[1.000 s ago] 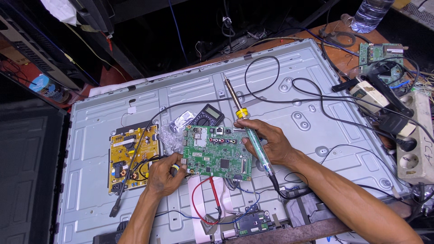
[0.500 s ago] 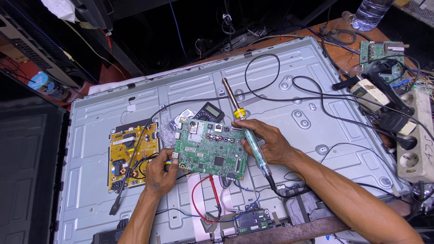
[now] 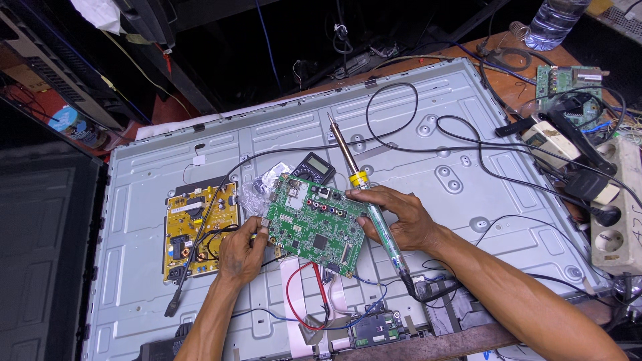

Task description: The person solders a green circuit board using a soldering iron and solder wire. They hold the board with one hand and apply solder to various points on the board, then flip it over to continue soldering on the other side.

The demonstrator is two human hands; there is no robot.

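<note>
A large grey metal back panel (image 3: 468, 134) of a flat screen lies face down and fills most of the view. A yellow circuit board (image 3: 194, 230) sits on its left part, with a black cable (image 3: 200, 247) running across it. A white power strip (image 3: 618, 220) lies at the panel's right edge, and a plastic water bottle (image 3: 555, 20) stands at the top right.

The green circuit board (image 3: 317, 224) is near the panel's centre, tilted, held between both hands just above the panel surface. A small black multimeter (image 3: 313, 167) lies just behind its upper edge. Red wires (image 3: 301, 294) loop below it toward a small dark module (image 3: 376, 329).

The left hand (image 3: 241, 253) grips the green circuit board at its left edge, fingers curled narrowly around the corner. The right hand (image 3: 401, 217) holds the board's right edge with fingertips and also clasps a soldering iron (image 3: 364, 194), whose metal tip points up and away, clear of the board.
</note>
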